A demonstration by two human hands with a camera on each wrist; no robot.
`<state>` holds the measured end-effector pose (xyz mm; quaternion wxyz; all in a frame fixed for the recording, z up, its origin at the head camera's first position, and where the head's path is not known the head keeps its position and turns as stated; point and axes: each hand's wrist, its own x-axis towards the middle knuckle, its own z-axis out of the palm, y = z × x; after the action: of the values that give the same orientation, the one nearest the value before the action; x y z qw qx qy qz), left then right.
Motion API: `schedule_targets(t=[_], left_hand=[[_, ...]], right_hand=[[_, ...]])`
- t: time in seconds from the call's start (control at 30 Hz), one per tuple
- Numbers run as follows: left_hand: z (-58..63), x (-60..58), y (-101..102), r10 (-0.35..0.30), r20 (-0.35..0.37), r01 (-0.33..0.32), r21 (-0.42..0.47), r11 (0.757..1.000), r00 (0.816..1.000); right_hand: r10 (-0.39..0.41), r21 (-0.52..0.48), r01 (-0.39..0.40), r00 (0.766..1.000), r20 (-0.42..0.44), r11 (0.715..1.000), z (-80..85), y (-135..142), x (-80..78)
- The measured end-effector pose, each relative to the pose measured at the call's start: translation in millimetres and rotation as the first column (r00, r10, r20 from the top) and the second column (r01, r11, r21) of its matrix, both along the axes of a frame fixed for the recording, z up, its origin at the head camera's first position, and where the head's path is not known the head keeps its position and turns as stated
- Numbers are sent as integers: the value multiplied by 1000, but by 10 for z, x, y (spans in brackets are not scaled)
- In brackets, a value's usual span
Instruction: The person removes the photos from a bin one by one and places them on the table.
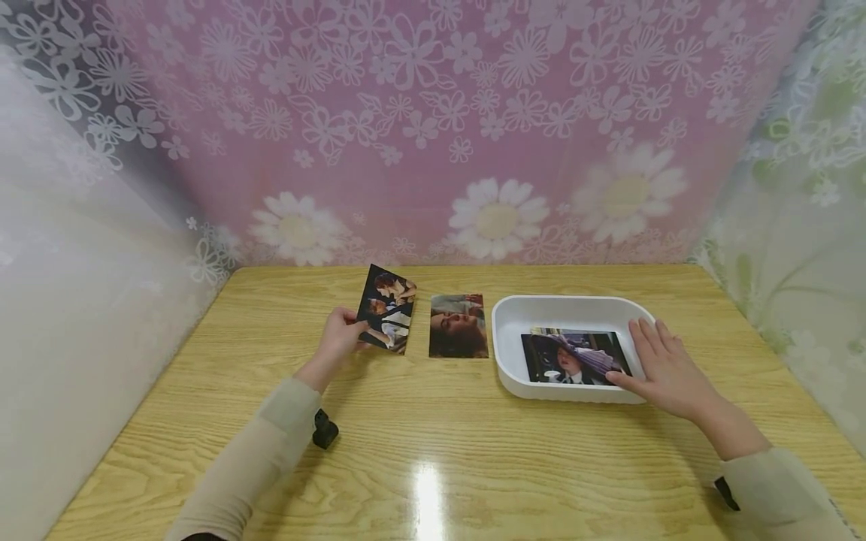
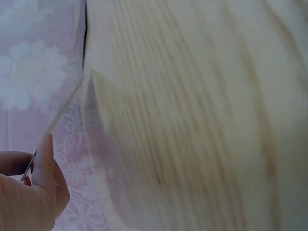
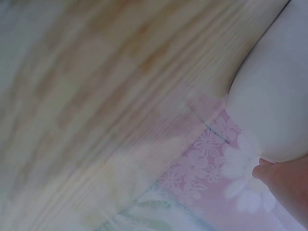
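A person's left hand [image 1: 338, 334] pinches a photo [image 1: 389, 312] by its left edge at a wooden table [image 1: 379, 466], the fingers clamped on the card with the thumb across its picture side. The photo, showing two figures against black, is held tilted at the left of the group; whether its lower edge touches the table cannot be told. Just beside it, a second photo [image 1: 458, 326] lies face up on the table, between the held one and a white tub [image 1: 571, 392]. At right, the person's right hand [image 1: 670, 376] rests on the tub's right rim, fingers straight and close together, thumb spread apart toward a photo of a purple hat [image 1: 571, 359] lying inside. The edge of another print [image 1: 549, 330] shows behind that one. Beyond the table hangs a pink cloth [image 1: 406, 150] patterned with white flowers
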<state>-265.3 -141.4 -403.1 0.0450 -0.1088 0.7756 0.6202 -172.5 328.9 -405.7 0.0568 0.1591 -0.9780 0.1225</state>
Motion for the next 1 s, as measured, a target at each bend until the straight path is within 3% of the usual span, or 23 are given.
schedule_targets(t=[0.13,0.2,0.27,0.33,0.43,0.5,0.63,1.0], left_hand=[[-22,-39,-36,-24,-9,23,-114,993,1000],[-26,-61,-65,-61,-17,55,-228,972,998],[-21,-84,-99,-115,-23,98,-374,922,993],[-3,-98,-133,-174,-19,142,-498,856,985],[13,-115,-172,-237,16,195,-621,759,971],[13,-120,-192,-262,47,227,-658,718,964],[2,-130,-209,-274,112,273,-696,664,955],[-52,-146,-189,-259,210,323,-772,547,943]], right_hand=[[4,-5,-4,1000,-1,1000,10,-14,9],[3,-5,-3,1000,1,1000,17,-18,13],[2,-5,-2,1000,5,1000,19,-17,13],[1,-6,-1,1000,5,1000,17,-14,13],[1,-5,-1,1000,6,1000,15,-12,16],[1,-3,-1,1000,5,1000,15,-11,18],[2,-2,-2,1000,6,1000,17,-16,19],[0,6,0,1000,8,1000,16,-6,4]])
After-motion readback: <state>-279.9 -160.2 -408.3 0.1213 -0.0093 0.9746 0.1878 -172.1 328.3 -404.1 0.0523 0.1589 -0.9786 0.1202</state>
